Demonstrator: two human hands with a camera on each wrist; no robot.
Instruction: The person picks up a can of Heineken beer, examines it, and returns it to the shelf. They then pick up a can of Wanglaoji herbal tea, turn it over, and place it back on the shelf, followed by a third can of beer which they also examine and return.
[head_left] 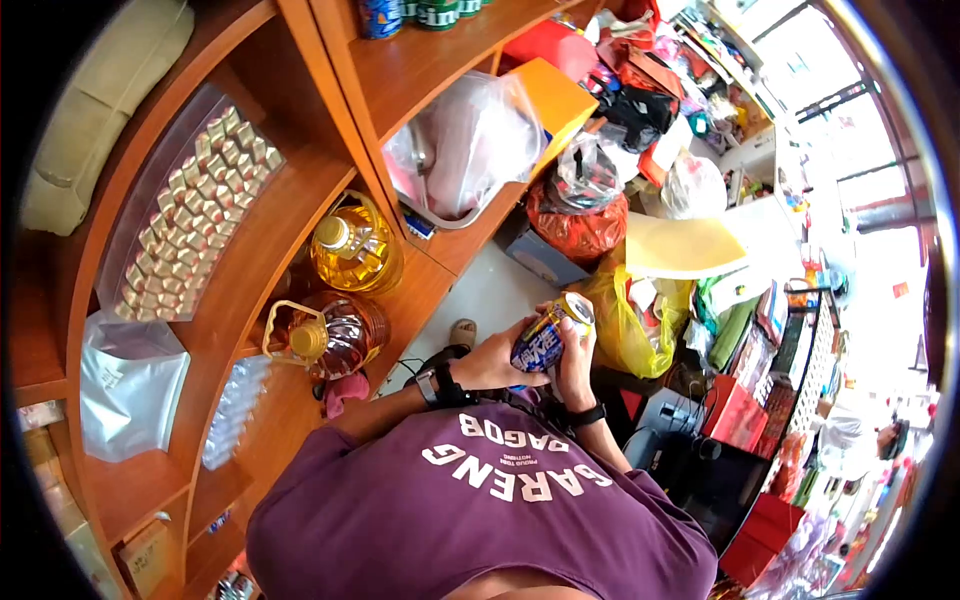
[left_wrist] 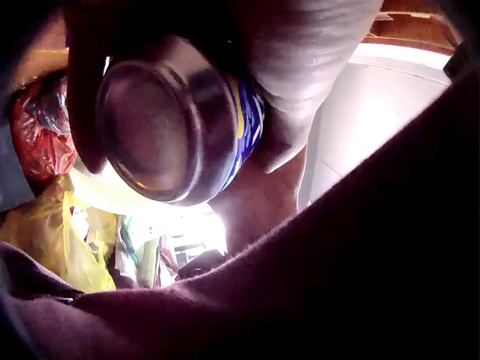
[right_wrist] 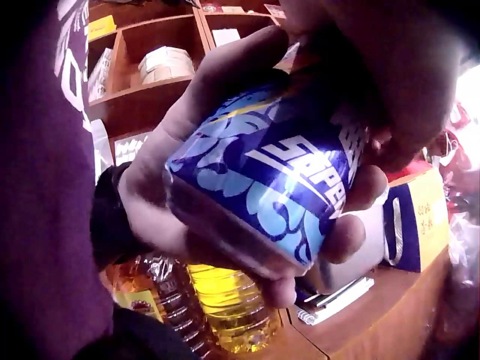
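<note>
To the left of the left hand, a wooden shelf bears a bottle of yellow oil beside a bottle of reddish oil. Ahead of both hands, it holds a plastic-wrapped tub. Below the hands, a sandalled foot rests on the pale floor.

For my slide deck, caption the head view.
Left hand and right hand hold a blue can near two large bottles.
</note>
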